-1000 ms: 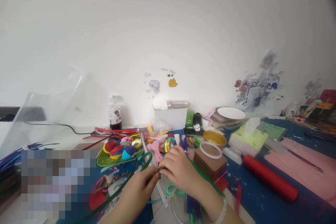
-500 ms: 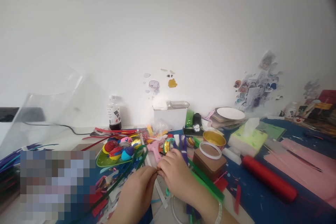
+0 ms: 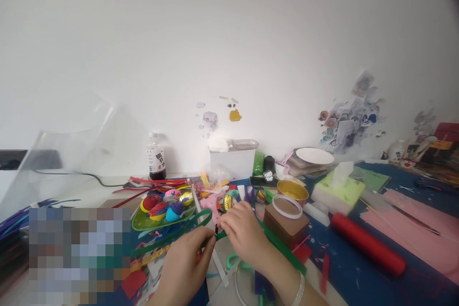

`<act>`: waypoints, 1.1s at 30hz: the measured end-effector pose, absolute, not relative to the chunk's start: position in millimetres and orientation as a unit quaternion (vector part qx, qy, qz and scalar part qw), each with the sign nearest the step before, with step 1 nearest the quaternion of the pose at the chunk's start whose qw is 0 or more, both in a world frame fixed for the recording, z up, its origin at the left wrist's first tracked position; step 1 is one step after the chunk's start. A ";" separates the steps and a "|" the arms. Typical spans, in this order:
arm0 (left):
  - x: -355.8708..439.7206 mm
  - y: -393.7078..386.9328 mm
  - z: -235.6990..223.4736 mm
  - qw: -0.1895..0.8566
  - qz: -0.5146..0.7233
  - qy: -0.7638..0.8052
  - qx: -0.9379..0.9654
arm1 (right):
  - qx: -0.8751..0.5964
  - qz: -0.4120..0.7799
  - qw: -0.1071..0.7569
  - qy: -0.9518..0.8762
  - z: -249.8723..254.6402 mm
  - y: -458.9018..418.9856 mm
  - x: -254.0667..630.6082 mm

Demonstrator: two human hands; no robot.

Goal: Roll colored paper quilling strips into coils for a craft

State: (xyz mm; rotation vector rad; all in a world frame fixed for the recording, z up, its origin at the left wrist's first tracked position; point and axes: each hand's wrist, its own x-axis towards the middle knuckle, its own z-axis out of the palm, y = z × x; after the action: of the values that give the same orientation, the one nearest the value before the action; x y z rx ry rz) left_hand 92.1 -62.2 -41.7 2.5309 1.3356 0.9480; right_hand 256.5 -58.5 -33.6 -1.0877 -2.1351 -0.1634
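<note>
A long green paper-like strip (image 3: 168,240) loops at the left and passes through my fingers. My left hand (image 3: 186,258) pinches it between thumb and forefinger near the middle of the table. Close beside it, my right hand (image 3: 244,234) has its fingers closed on the strip too, and a short piece shows between both hands. Just beyond the fingertips lies a pink glue gun (image 3: 212,204). A gold and green ribbed ball (image 3: 227,202) sits right of the gun. To the left, a green plate (image 3: 138,222) bears several colourful ribbed balls (image 3: 158,210).
A brown box (image 3: 287,224) with a white ring (image 3: 287,206) stands right of my hands, near a gold bowl (image 3: 292,192). Farther right are a tissue pack (image 3: 339,191) and a red roll (image 3: 369,244). A bottle (image 3: 156,158) stands by the wall. Scissors (image 3: 233,263) lie below my right hand.
My hands have drawn slightly apart at the fingertips, and the green strip now shows between them. Its loop at the left has swung right, towards my fingers.
</note>
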 end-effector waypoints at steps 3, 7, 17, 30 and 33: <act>93.2 -60.6 -45.5 0.047 0.314 0.436 0.842 | -0.415 -0.066 0.352 -0.837 -31.4 -62.3 253.6; 93.2 -60.4 -47.4 0.064 0.347 0.434 0.829 | -0.397 -0.071 0.334 -0.852 -27.9 -67.8 251.1; 86.2 -57.5 -34.3 0.106 0.348 0.436 0.823 | -0.454 -0.207 0.328 -0.802 -33.4 -50.9 266.6; 35.8 -13.8 -24.1 -0.226 0.300 0.506 0.776 | -0.556 -0.230 0.484 -0.635 -16.1 -41.4 321.6; 33.1 -18.4 -18.0 -0.294 0.344 0.476 0.754 | -0.486 -0.134 0.464 -0.729 -15.4 -44.4 309.9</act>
State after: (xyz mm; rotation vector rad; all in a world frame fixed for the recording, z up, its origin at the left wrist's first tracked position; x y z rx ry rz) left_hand 33.1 -18.4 -18.0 2.9493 1.8624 1.3457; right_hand 309.9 -44.4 -15.4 -1.1929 -1.7904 -0.3285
